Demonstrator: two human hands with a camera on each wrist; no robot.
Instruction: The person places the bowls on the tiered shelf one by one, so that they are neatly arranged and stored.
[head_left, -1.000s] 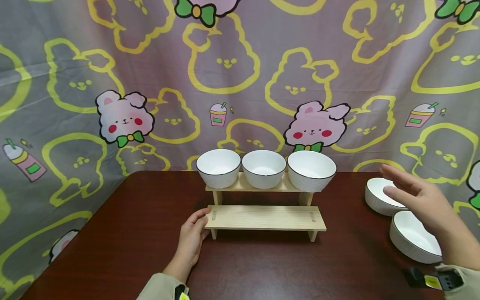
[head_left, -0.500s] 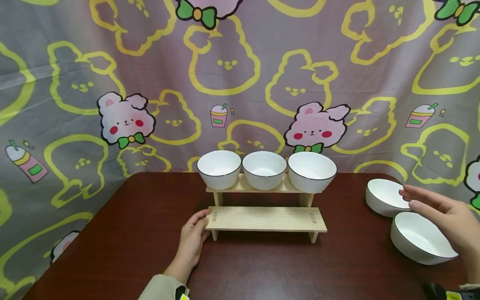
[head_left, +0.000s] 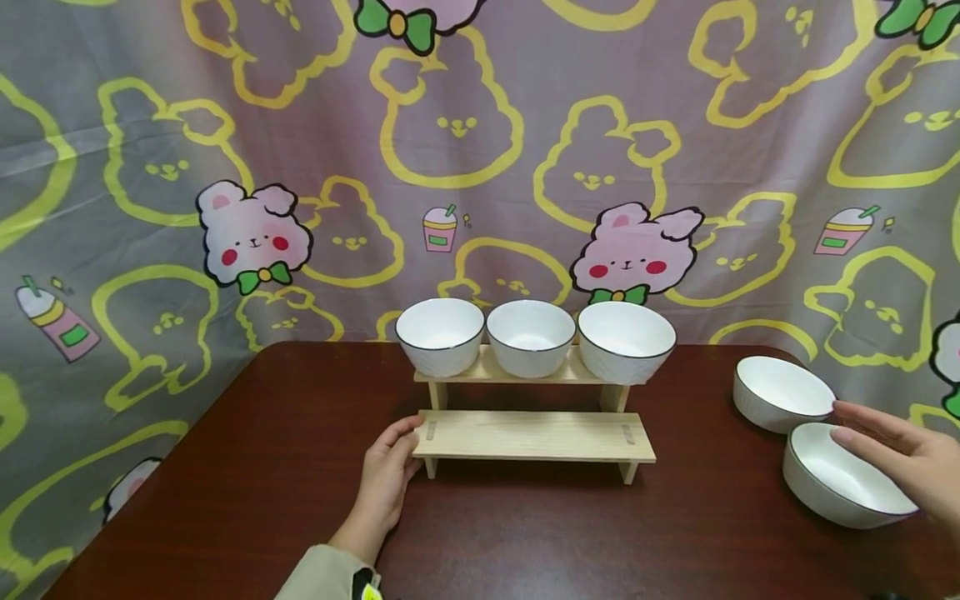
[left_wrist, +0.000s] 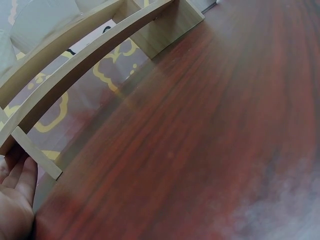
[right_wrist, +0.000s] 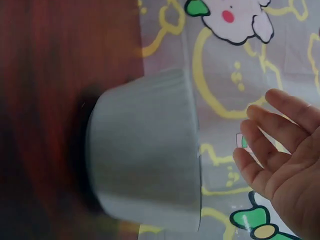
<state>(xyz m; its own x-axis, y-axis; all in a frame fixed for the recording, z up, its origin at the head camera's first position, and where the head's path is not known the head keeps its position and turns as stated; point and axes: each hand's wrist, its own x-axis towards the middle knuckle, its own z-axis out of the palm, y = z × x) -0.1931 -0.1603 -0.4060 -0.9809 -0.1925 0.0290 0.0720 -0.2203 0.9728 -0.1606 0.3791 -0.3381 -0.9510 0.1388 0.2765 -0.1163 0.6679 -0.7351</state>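
My left hand (head_left: 385,479) grips the left end of the lower board of a two-tier wooden rack (head_left: 536,436), thumb on top. In the left wrist view its fingers (left_wrist: 26,181) lie beside the rack's short leg. My right hand (head_left: 918,467) hovers over the right rim of the nearer white bowl (head_left: 832,483), fingers extended. The right wrist view shows that bowl's side (right_wrist: 150,155), with the hand's fingers (right_wrist: 262,142) apart from it. Just behind stands another white, dark-rimmed bowl (head_left: 780,396).
Three similar bowls line the rack's upper tier: a left one (head_left: 441,354), a middle one (head_left: 529,354) and a right one (head_left: 626,354). Everything stands on a dark red-brown wooden table (head_left: 247,467). A patterned curtain (head_left: 480,150) hangs behind its back edge.
My right hand has moved right and down, from over the farther bowl to the nearer bowl's rim. My left hand stays on the rack, and the bowls have not moved.
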